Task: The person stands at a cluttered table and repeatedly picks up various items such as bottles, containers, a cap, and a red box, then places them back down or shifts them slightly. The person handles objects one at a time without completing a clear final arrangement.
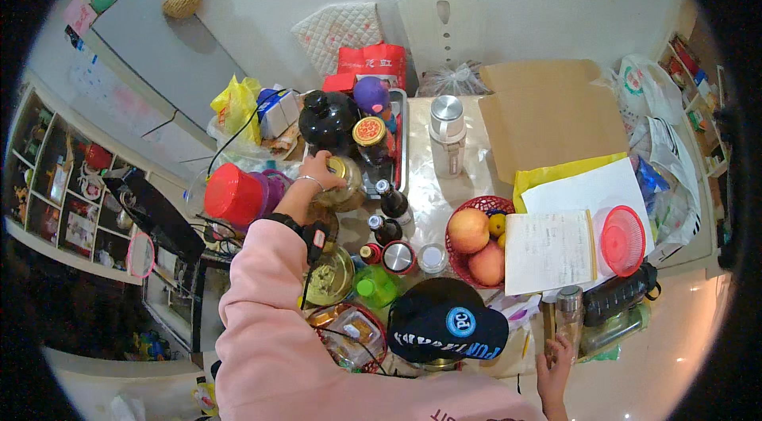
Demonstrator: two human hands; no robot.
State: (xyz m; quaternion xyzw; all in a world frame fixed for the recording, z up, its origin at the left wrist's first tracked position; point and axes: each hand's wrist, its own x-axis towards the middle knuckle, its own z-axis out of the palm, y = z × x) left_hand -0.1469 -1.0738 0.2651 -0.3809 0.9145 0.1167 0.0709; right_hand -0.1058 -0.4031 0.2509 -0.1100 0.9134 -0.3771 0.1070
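My left hand [319, 174] reaches across the table, with its fingers on a glass jar with a gold lid [351, 186]. A dark jar with a patterned lid [372, 138] and a large black rounded jar [328, 123] stand just beyond it. To its left are a red plastic tub [233, 195] and a purple one [274, 192]. At the lower right, the fingers of my right hand [553, 364] are apart and overlap the base of a clear tumbler [570, 308]. They do not wrap around it; whether they touch it I cannot tell.
Two dark bottles [393, 202], a green-capped bottle [372, 287] and a black cap [443, 320] crowd the middle. A fruit basket [455, 251] adjoins a handwritten notepad [547, 251]. A thermos [447, 135] stands near flattened cardboard [550, 114]. A black bottle [619, 296] lies right.
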